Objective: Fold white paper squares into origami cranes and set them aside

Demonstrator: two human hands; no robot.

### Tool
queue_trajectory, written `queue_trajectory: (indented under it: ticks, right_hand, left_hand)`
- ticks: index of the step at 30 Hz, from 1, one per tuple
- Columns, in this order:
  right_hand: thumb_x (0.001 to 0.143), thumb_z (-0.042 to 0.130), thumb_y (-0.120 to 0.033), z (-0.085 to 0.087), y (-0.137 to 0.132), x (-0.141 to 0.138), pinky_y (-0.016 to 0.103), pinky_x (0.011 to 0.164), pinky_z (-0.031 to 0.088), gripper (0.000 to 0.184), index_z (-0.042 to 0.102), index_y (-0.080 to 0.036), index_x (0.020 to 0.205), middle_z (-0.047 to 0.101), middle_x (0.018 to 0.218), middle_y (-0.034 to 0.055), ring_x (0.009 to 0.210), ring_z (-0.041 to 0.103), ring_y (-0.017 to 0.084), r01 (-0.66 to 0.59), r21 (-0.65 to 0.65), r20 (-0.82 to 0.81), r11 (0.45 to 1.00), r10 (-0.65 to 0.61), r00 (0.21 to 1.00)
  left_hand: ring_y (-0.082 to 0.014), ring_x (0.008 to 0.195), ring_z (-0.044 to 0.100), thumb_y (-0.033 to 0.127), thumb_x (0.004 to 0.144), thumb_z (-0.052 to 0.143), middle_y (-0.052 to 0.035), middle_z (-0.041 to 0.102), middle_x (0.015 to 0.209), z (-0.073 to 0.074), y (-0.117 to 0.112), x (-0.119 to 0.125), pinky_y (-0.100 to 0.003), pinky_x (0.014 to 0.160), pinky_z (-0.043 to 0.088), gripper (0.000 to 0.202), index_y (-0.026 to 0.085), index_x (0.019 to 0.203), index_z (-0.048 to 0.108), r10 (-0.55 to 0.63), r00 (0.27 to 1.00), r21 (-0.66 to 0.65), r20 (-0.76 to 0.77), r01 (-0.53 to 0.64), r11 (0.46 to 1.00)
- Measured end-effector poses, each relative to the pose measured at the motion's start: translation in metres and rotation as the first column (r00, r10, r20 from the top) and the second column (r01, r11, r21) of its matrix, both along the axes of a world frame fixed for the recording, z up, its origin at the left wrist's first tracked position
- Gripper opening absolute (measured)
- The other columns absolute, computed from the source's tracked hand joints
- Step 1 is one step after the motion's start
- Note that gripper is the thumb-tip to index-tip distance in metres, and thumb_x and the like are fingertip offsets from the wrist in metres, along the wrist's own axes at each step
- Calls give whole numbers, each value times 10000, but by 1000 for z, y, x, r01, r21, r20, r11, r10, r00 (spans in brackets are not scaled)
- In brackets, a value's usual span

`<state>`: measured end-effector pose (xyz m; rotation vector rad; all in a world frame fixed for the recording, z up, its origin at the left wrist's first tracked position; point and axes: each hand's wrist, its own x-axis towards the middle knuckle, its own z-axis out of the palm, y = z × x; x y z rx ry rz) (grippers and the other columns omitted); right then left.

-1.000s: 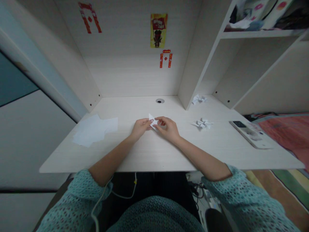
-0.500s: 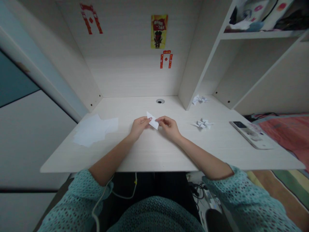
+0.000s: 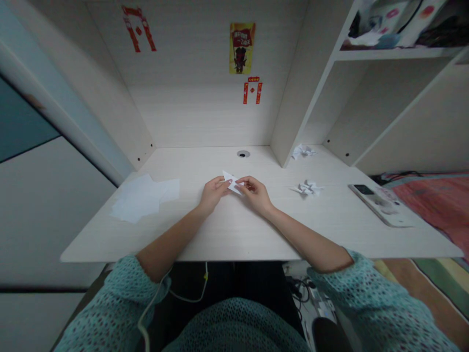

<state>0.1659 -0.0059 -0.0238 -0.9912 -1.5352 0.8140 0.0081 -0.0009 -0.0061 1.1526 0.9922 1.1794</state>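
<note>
A small piece of folded white paper (image 3: 233, 183) with pointed corners is held just above the desk, between my two hands. My left hand (image 3: 214, 191) pinches its left side, thumb on top. On the right side, the thumb and index finger of my right hand (image 3: 255, 191) grip the same paper. The fingers under the paper are partly hidden. Folded white paper pieces (image 3: 308, 188) lie in a small cluster right of my right hand, and more folded paper pieces (image 3: 304, 151) lie behind them by the divider.
White paper sheets (image 3: 141, 198) lie spread at the desk's left. A white device with a dark screen (image 3: 381, 205) lies on the right. An upright divider (image 3: 293, 117) meets the desk behind the folded pieces. The desk's front edge (image 3: 238, 260) runs below my forearms.
The folded paper has turned slightly between my fingers, and my right fingertips have shifted a little over it. Both hands keep their hold.
</note>
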Motion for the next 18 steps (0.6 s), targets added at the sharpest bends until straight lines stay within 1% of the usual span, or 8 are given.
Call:
queue_trajectory:
  ticks: [2,4,7,9,12,15,18]
  right_hand:
    - [753,593,-389,-1,0,0,231,575,394,236,628,-192,878,563,692,-11,615,496,110,-1,-5,-14,1000,1,1000]
    - [743,603,-382,-1,1,0,231,569,387,236,629,-191,879,542,657,-20,597,481,109,7,6,-9,1000,-7,1000]
    - [708,640,-391,-2,2,0,238,560,385,270,629,-190,887,516,621,-28,571,460,111,11,21,20,1000,-11,1000]
    - [677,668,-399,-2,2,0,245,563,397,312,621,-192,905,538,648,-20,576,469,117,-2,29,35,1000,1,999]
    - [648,698,-386,0,-1,1,257,583,417,351,609,-199,931,590,736,2,598,491,126,-15,75,82,997,9,997]
    - [654,700,-358,3,-6,2,269,616,426,354,604,-209,960,615,800,15,625,507,135,4,134,174,991,-27,984]
    - [668,691,-350,5,-8,2,277,635,431,350,603,-215,978,619,808,17,642,516,141,19,167,233,986,-58,971]
  left_hand:
    - [-159,781,632,399,643,713,-70,690,871,0,0,0,-304,785,477,433,146,982,619,-5,1000,3,0,5,1000]
    - [-160,790,632,391,647,713,-75,689,883,0,0,0,-302,787,475,449,144,1008,612,-13,1000,4,5,13,1000]
    - [-149,761,632,382,644,717,-71,689,877,-1,1,0,-300,790,475,425,140,980,616,-15,1000,-11,27,15,1000]
    - [-143,723,629,385,646,714,-60,689,824,-1,0,0,-299,773,478,400,137,945,618,-14,999,-26,42,15,1000]
    - [-143,673,622,393,650,707,-53,683,757,1,-1,0,-289,722,482,387,129,919,615,-14,999,-41,44,15,999]
    - [-146,653,619,399,647,706,-49,680,736,2,-3,2,-280,686,480,390,128,911,617,-18,999,-37,30,19,999]
    - [-145,628,609,416,645,701,-42,675,707,2,-3,3,-275,656,478,398,128,910,624,-1,1000,2,12,1,1000]
